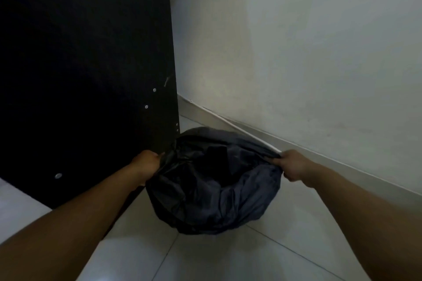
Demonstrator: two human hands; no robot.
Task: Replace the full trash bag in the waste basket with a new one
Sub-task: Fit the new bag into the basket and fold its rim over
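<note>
Your two bare forearms come in from the bottom corners and reach out over pale floor tiles [228, 255], which lie open between them in the foreground, crossed only by thin grout lines. Past that open patch sits the black trash bag [214, 185], a crumpled, rounded mass standing on the floor. Whether the waste basket is underneath cannot be told, since the plastic covers everything.

Your left hand [146, 164] is closed in a fist on the bag's left edge, plastic bunched in the fingers. Your right hand [294, 166] is likewise clenched, pinching the right edge and pulling it taut. Between the two hands the bag's mouth is spread wide, with dark folds sagging inward.

Room is tight on the left: a tall dark panel [91, 75], studded with a few small metal fasteners, rises just beside your left hand, and its vertical front edge meets the bag's upper left side. Behind the bag, a pale skirting strip [319, 155] runs diagonally along the base of the white wall [296, 52], passing just behind your right hand. Floor to the right of the bag stays open up to that strip.
</note>
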